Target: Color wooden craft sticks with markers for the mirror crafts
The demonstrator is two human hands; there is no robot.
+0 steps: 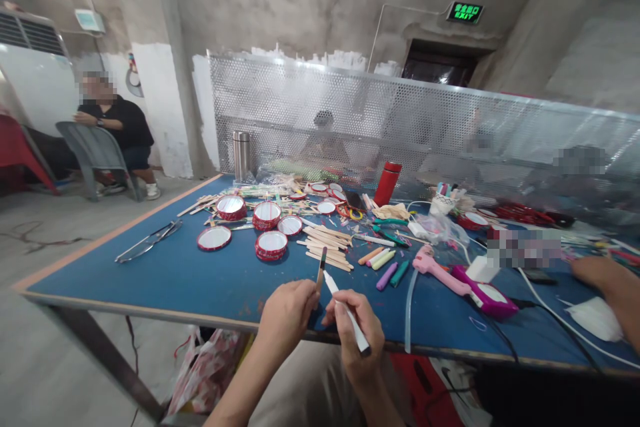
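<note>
My left hand (287, 313) is closed on a wooden craft stick (321, 265) held upright near the front edge of the blue table (165, 273); part of the stick looks dark. My right hand (356, 330) grips a white marker pen (345, 310), its tip touching the stick. Just beyond lie a pile of plain wooden sticks (327, 247) and several coloured markers (385, 267).
Red-rimmed round lids (265, 227) and a pink glue gun (465, 283) lie on the table. A red bottle (388, 183) and steel flask (241, 155) stand by a perforated metal screen (400, 120). Another person's arm (613, 287) rests at right. A person sits far left (117, 130).
</note>
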